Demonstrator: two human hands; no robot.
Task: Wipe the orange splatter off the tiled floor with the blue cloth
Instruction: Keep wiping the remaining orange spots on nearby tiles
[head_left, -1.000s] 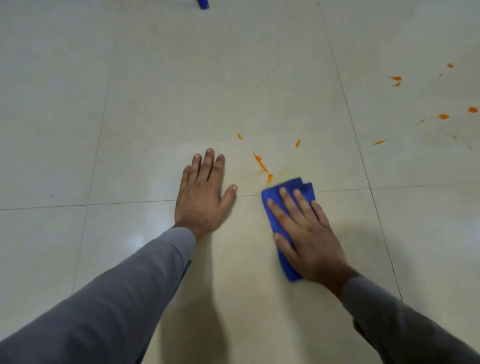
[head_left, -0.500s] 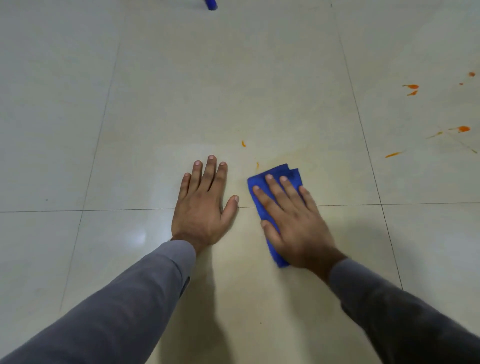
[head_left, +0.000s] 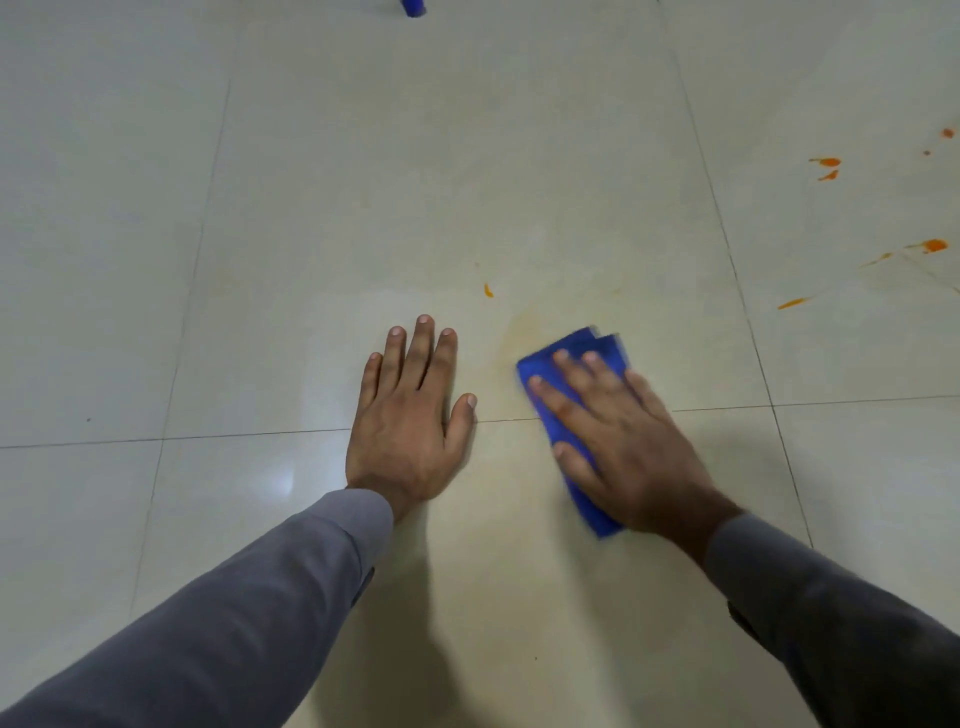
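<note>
Blue cloth (head_left: 576, 358): folded, flat on tiled floor (head_left: 467, 156), lying across a grout line, long axis running near-to-far; edges blurred; far corner shows 2 layers. Orange splatter (head_left: 933, 245): scattered drops and streaks on the tile to the right, well apart from the cloth; 1 small orange fleck (head_left: 488, 290) just beyond the cloth's far-left side. Faint yellowish smear (head_left: 524, 325) on the tile beside the cloth's far-left corner. Floor pale cream, glossy
</note>
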